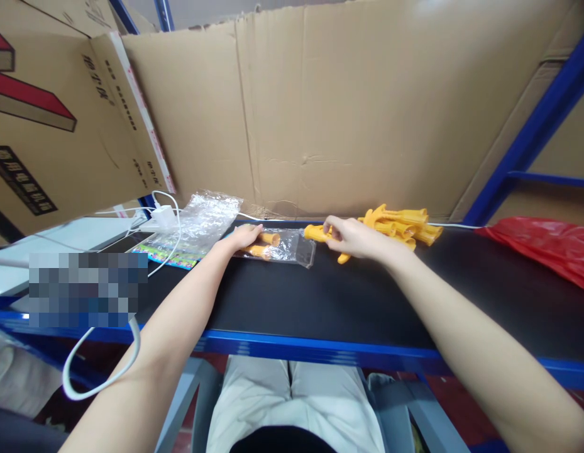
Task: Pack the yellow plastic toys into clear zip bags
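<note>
Clear plastic bag with orange plastic pieces point(277, 246) under left hand point(244, 237), left of right hand point(352, 238); heap of yellow plastic parts point(400, 223) right behind; crumpled clear plastic bags point(202, 220) far left; red plastic bag point(546, 248) far right.

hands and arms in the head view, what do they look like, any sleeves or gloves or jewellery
Both the left hand and the right hand are bare, with no gloves. The forearms are uncovered as far as the picture shows, so no sleeves are in view. No watch, bracelet or ring can be seen on either wrist or on the visible fingers. Light beige trousers show below.
</note>
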Available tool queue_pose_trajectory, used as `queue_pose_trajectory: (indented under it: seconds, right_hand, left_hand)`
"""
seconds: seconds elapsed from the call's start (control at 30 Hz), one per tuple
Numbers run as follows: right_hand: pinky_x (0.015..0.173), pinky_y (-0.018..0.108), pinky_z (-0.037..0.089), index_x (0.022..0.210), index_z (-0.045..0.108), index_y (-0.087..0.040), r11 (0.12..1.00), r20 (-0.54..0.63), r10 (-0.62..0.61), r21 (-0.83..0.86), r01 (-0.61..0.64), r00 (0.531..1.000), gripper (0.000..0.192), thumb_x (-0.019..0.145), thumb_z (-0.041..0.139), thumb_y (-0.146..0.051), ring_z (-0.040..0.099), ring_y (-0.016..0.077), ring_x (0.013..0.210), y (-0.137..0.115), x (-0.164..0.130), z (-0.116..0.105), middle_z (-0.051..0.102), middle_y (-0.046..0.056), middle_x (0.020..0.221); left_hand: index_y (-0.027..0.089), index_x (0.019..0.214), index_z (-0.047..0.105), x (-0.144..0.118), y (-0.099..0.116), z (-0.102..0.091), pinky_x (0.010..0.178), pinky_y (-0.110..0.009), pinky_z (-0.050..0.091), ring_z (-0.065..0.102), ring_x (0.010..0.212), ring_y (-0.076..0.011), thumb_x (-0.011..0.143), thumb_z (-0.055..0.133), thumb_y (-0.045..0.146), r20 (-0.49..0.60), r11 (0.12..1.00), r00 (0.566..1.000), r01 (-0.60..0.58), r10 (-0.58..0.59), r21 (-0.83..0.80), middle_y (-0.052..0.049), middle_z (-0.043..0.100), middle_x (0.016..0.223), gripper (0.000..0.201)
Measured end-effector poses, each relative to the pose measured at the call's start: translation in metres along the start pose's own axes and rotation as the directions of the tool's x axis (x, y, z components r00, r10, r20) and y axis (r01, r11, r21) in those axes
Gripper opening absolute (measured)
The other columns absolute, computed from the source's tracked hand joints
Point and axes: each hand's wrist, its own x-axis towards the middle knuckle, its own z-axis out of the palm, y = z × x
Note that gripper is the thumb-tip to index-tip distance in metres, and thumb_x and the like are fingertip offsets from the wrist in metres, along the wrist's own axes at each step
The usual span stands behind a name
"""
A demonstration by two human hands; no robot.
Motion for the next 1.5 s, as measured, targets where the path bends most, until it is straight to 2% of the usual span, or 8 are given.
queue_pose_trajectory:
  seconds: [0.17,0.27,0.5,0.77,1.0,1.23,1.4,1.5]
  right_hand:
    - [0.053,0.020,0.033,0.088,0.053,-0.018,0.979,0.057,-0.157,0.138,0.148,0.986,0.013,0.078,0.049,-0.025,0.051,0.0101,0.058,-0.007,0.004,0.017,0.060,0.000,0.071]
    - [0.057,0.022,0.033,0.088,0.056,-0.018,0.976,0.005,-0.190,0.114,0.188,0.982,0.013,0.079,0.049,-0.025,0.053,0.0111,0.061,-0.011,0.007,0.027,0.062,0.001,0.074]
    - [0.073,0.031,0.027,0.087,0.059,-0.016,0.995,-0.209,-0.028,-0.099,0.008,0.978,0.016,0.080,0.047,-0.024,0.058,0.0188,0.075,-0.021,0.016,0.058,0.067,0.005,0.081]
    - [0.073,0.033,0.021,0.085,0.061,-0.016,0.984,-0.266,-0.005,-0.172,-0.043,0.964,0.022,0.085,0.041,-0.025,0.057,0.0220,0.083,-0.029,0.021,0.068,0.067,0.007,0.081]
    - [0.076,0.038,0.025,0.086,0.063,-0.014,0.970,-0.171,-0.021,-0.241,-0.021,0.985,0.030,0.084,0.043,-0.036,0.056,0.0256,0.089,-0.026,0.017,0.060,0.065,0.011,0.094]
    - [0.081,0.041,0.032,0.093,0.063,-0.011,0.936,-0.111,-0.031,-0.351,-0.010,0.993,0.038,0.081,0.047,-0.044,0.050,0.0298,0.101,-0.032,0.006,0.045,0.059,0.016,0.106]
    - [0.076,0.034,0.040,0.094,0.061,-0.014,0.980,0.087,-0.071,-0.178,0.085,0.994,0.037,0.077,0.054,-0.046,0.056,0.0253,0.092,-0.027,0.002,0.039,0.060,0.014,0.104]
    - [0.075,0.030,0.041,0.098,0.059,-0.015,0.990,0.115,-0.133,-0.030,0.137,0.984,0.032,0.077,0.057,-0.039,0.057,0.0224,0.092,-0.022,0.004,0.043,0.060,0.012,0.102]
  left_hand:
    - [0.015,0.102,0.067,0.002,-0.004,0.000,0.092,-0.033,0.040,0.056,0.106,-0.0258,0.086,0.029,0.045,-0.015,0.996,0.999,-0.042,0.041,-0.073,-0.008,0.065,0.109,0.051]
    - [0.015,0.103,0.067,0.000,-0.003,0.001,0.092,-0.029,0.039,0.054,0.109,-0.0248,0.083,0.038,0.043,-0.035,0.989,0.995,-0.100,0.097,-0.108,-0.008,0.060,0.117,0.045]
    - [0.018,0.107,0.066,-0.004,0.013,0.007,0.094,-0.027,0.038,0.054,0.111,-0.0218,0.081,0.043,0.043,-0.042,0.951,0.973,-0.232,0.228,-0.204,-0.004,0.061,0.117,0.042]
    - [0.018,0.108,0.065,-0.006,0.022,0.010,0.094,-0.028,0.039,0.056,0.107,-0.0216,0.081,0.044,0.046,-0.034,0.923,0.959,-0.280,0.281,-0.263,-0.003,0.062,0.115,0.044]
    - [0.014,0.116,0.059,-0.005,0.021,0.010,0.101,-0.026,0.032,0.048,0.117,-0.0197,0.083,0.040,0.042,-0.035,0.929,0.954,-0.298,0.298,-0.220,-0.005,0.055,0.125,0.047]
    - [0.010,0.132,0.041,-0.008,0.019,0.009,0.107,-0.025,0.020,0.030,0.130,-0.0179,0.084,0.034,0.042,-0.046,0.981,0.990,-0.135,0.130,-0.138,-0.008,0.036,0.140,0.057]
    - [0.011,0.134,0.038,-0.006,0.011,0.009,0.105,-0.027,0.025,0.035,0.128,-0.0210,0.084,0.034,0.046,-0.038,0.994,0.997,-0.063,0.060,-0.091,-0.010,0.036,0.140,0.061]
    - [0.011,0.135,0.036,-0.003,0.007,0.009,0.104,-0.028,0.027,0.038,0.126,-0.0215,0.083,0.033,0.048,-0.032,0.995,0.998,-0.048,0.046,-0.082,-0.009,0.038,0.139,0.063]
